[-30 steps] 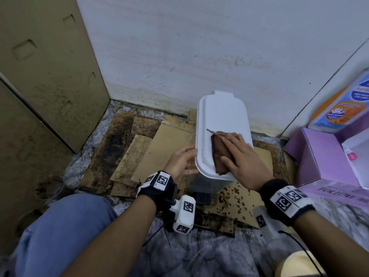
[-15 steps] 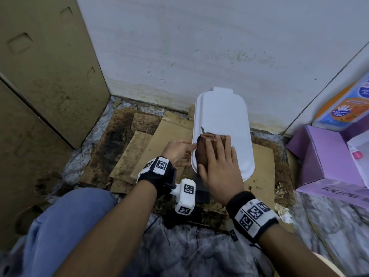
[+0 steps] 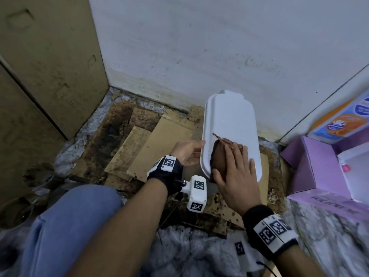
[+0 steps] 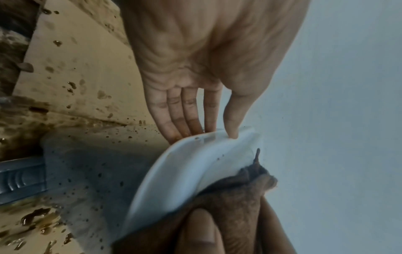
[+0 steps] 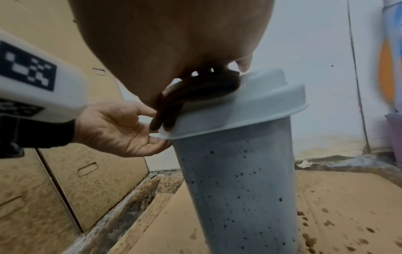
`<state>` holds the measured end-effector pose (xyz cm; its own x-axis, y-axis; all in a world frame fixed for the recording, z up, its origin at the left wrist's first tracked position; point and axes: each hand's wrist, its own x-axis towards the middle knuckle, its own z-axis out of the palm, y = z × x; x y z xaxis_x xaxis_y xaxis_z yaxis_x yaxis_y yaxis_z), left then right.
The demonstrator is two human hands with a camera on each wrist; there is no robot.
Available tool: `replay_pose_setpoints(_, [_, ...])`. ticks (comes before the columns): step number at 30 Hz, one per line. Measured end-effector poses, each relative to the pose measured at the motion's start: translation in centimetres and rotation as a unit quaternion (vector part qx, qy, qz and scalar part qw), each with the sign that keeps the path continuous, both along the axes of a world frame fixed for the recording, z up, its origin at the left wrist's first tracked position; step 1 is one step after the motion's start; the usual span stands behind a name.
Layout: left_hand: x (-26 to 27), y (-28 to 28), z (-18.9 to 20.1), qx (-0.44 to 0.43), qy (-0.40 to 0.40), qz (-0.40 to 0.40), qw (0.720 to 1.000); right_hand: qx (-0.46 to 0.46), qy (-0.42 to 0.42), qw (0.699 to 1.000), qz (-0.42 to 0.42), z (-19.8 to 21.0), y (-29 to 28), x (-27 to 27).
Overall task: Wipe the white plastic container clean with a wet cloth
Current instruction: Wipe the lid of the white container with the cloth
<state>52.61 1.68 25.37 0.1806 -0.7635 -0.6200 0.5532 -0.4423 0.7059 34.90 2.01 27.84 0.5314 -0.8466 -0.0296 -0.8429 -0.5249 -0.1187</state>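
A tall white plastic container [image 5: 239,189], its side speckled with dark spots, stands on stained cardboard. Its long white lid [image 3: 229,120] faces up. A brown wet cloth [image 3: 217,156] lies on the lid's near left part and hangs over the rim [image 5: 165,111]. My right hand [image 3: 233,168] lies flat on the cloth with straight fingers, its thumb [image 4: 200,230] at the rim. My left hand [image 3: 187,152] pinches the lid's left rim, thumb on top and fingers underneath [image 4: 208,135].
Stained cardboard sheets [image 3: 155,144] cover the floor in a corner. A white wall [image 3: 219,47] is close behind the container and a brown box wall [image 3: 50,56] stands left. A purple box [image 3: 311,166] and an orange-blue bottle [image 3: 339,122] sit right. My jeans-clad knee [image 3: 69,226] is near left.
My right hand slid the cloth from the middle of the lid's near end toward its left rim and turned to point straight ahead. The left hand kept its hold on the rim.
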Motion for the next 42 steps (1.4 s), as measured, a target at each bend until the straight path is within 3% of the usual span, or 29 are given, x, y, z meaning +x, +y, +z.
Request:
replay_pose_setpoints(6, [0.4,-0.8,0.0,-0.008,0.02,0.017,1.0,-0.021,0.008,1.0,-0.006,0.4,-1.0,2.6])
replay_pose_setpoints(12, [0.4,-0.7,-0.3,-0.013,0.031,0.011,0.999,0.008,-0.022,0.997,-0.074,0.4,-3.8,6.3])
replay_pose_setpoints(21, [0.6,-0.5,-1.0,-0.004,0.033,0.019,0.999,0.003,0.011,1.0,-0.023,0.0,0.2,2.6])
replay_pose_setpoints(30, [0.4,0.1,-1.5,-0.014,0.049,0.022,0.998,0.042,-0.019,0.996,-0.075,0.8,-4.4,6.3])
replay_pose_setpoints(37, [0.7,-0.2,-1.6,0.004,0.041,0.025,0.999,0.007,0.018,1.0,-0.005,0.0,0.7,2.4])
replay_pose_setpoints(42, [0.9,0.0,-1.9,0.002,0.039,0.029,0.999,-0.021,0.007,1.0,-0.002,-0.6,2.0,2.9])
